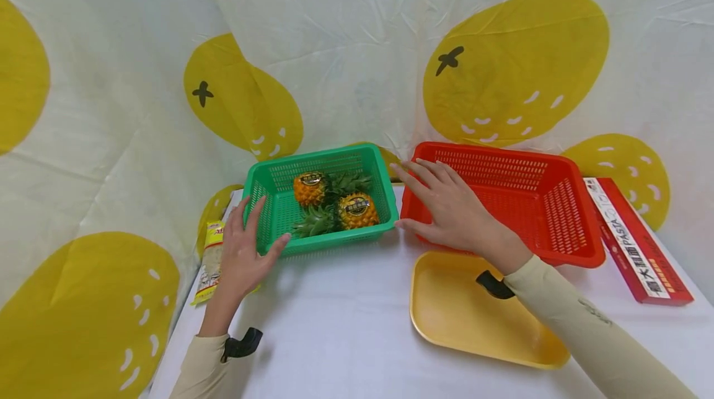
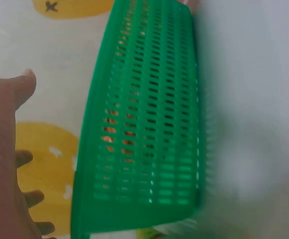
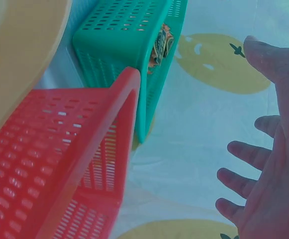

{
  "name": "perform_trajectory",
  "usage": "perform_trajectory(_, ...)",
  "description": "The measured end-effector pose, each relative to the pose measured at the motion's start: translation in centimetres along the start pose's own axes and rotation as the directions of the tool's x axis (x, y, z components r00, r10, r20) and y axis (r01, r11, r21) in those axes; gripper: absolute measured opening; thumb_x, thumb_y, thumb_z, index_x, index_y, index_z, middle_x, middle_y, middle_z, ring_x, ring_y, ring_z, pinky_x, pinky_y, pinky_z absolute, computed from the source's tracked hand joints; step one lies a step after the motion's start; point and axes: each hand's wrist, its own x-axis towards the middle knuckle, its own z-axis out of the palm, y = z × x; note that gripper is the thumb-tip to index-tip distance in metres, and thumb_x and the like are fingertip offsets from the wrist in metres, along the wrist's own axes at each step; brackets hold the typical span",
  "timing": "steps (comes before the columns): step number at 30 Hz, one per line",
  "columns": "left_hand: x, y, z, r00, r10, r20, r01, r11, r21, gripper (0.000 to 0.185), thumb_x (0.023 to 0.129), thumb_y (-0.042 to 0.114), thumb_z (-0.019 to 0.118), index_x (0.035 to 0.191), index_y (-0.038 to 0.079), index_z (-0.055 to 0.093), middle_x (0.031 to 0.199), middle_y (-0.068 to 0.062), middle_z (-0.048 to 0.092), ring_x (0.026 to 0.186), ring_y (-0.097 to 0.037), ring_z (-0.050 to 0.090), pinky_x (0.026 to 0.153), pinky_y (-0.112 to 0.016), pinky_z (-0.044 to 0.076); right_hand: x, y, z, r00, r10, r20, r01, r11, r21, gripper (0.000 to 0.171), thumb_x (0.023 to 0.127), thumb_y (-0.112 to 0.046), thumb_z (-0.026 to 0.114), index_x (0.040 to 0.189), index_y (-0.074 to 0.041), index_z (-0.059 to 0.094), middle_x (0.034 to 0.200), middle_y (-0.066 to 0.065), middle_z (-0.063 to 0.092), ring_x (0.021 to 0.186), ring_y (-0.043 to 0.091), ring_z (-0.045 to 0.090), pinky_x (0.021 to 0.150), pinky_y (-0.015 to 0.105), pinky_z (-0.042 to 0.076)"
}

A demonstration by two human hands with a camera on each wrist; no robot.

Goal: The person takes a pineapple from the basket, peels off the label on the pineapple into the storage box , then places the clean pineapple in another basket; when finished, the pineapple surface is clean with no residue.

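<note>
The backdrop, a white cloth with big yellow fruit prints, fills the whole upper half of the head view and hangs down on both sides. Below it the desk, covered in white, takes the lower middle.

In the right centre stands the red basket, and I see nothing inside it. In the centre stands the green basket, just beside the red one; they are very near, maybe touching at the corner. Two pineapples lie in the green basket, so I judge the sorting is at an early stage: the fruit is not moved out yet and both hands hold nothing.

The yellow tray lies in the lower right, in front of the red basket, with nothing on it. A red pasta box lies at the right edge. A small packet lies at the left edge of the desk, partly behind the left hand.

The right hand is spread flat with straight fingers over the left rim of the red basket. The left hand is open too, its fingers at the left front corner of the green basket; whether it really touches I cannot tell.
</note>
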Motion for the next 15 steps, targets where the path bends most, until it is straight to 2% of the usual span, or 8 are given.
perform_trajectory(4, -0.4, -0.7, 0.0, 0.999, -0.051, -0.013, 0.05, 0.997, -0.052, 0.088, 0.096, 0.052, 0.073, 0.168, 0.022, 0.032, 0.169, -0.021, 0.022, 0.152, -0.048, 0.022, 0.111, -0.078, 0.025, 0.5, -0.2, 0.5, 1.0, -0.007, 0.011, 0.007, 0.999, 0.031, 0.096, 0.094, -0.056, 0.073, 0.168, -0.011, 0.032, 0.164, 0.016, 0.039, 0.149, 0.04, 0.033, 0.122, 0.059, 0.023)
perform_trajectory(8, -0.9, -1.2, -0.1, 0.992, -0.127, 0.011, 0.127, 0.984, -0.121, 0.088, 0.097, 0.046, 0.075, 0.168, 0.02, 0.031, 0.169, -0.02, 0.021, 0.151, -0.046, 0.023, 0.107, -0.08, 0.028, 1.1, -0.4, 1.2, 0.999, -0.03, 0.023, 0.028, 0.998, 0.063, 0.096, 0.095, -0.054, 0.073, 0.168, -0.01, 0.029, 0.164, 0.017, 0.038, 0.147, 0.04, 0.035, 0.121, 0.06, 0.025)
perform_trajectory(15, -1.5, -1.6, 0.0, 0.962, -0.269, 0.049, 0.273, 0.942, -0.196, 0.092, 0.099, 0.045, 0.072, 0.169, 0.014, 0.022, 0.172, -0.018, 0.011, 0.154, -0.046, 0.016, 0.111, -0.08, 0.024, 2.0, -0.7, 2.2, 0.997, -0.063, 0.042, 0.059, 0.995, 0.075, 0.094, 0.097, -0.054, 0.072, 0.169, -0.01, 0.028, 0.163, 0.018, 0.04, 0.148, 0.04, 0.036, 0.12, 0.06, 0.027)
